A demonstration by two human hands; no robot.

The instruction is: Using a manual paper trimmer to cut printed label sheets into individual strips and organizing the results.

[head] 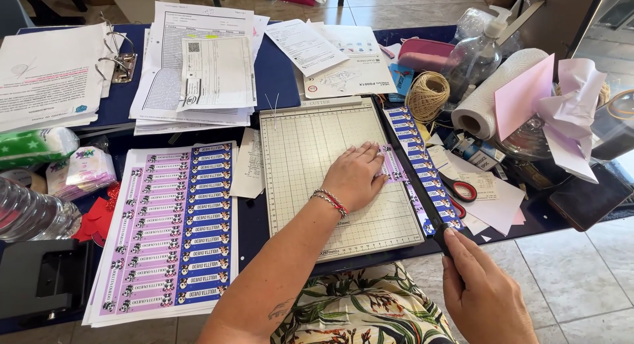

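my left hand (355, 177) lies flat, fingers spread, pinning a purple label strip (394, 167) to the gridded paper cutter (317, 152), strip poking out past my fingertips toward the blade. my right hand (481, 288) is closed around the black cutter handle (441, 238), at the near right corner.

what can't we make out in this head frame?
- Head view: the left hand covers most of the purple strip on the paper cutter.
- The right hand hides the near end of the cutter's black arm.
- Water bottle: cut off by the left edge.
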